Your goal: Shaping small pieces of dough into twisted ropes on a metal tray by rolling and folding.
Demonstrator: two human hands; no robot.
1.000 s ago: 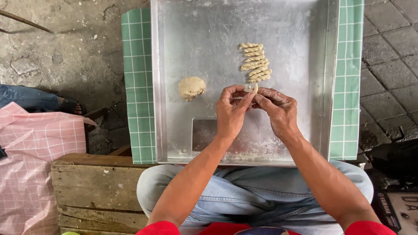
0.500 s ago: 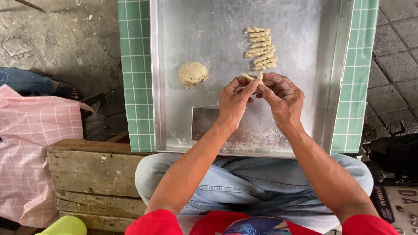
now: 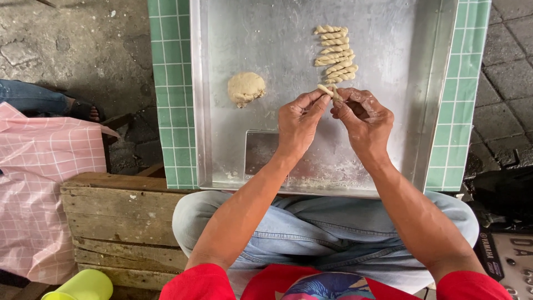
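The small pale twisted strip of dough (image 3: 328, 91) is held above the middle of the large rectangular metal baking tray (image 3: 388, 144), just near of a column of finished pieces. The left hand (image 3: 297, 123) pinches the strip's left end between thumb and fingertips, the other fingers curled in. The right hand (image 3: 363, 119) is closed likewise on the strip's right end, its fingers dusted with flour. The two hands meet at the fingertips over the strip.

Immediately beyond the hands lies a stack of pale twisted dough sticks (image 3: 335, 53), laid crosswise one after another in a column running toward the far edge of the tray. To the left of the hands, well apart from the sticks, a rounded lump of pale raw dough (image 3: 246, 88) rests on the tray floor. Flour residue marks the tray's near portion.

The tray sits on a surface covered with a green-and-white checked cloth (image 3: 172, 83), visible on both left and right sides. Nearer left stands a weathered wooden crate (image 3: 116, 222); beside it lies pink checked fabric (image 3: 41, 189). A lime-green plastic cup (image 3: 83, 286) shows at the near left corner.
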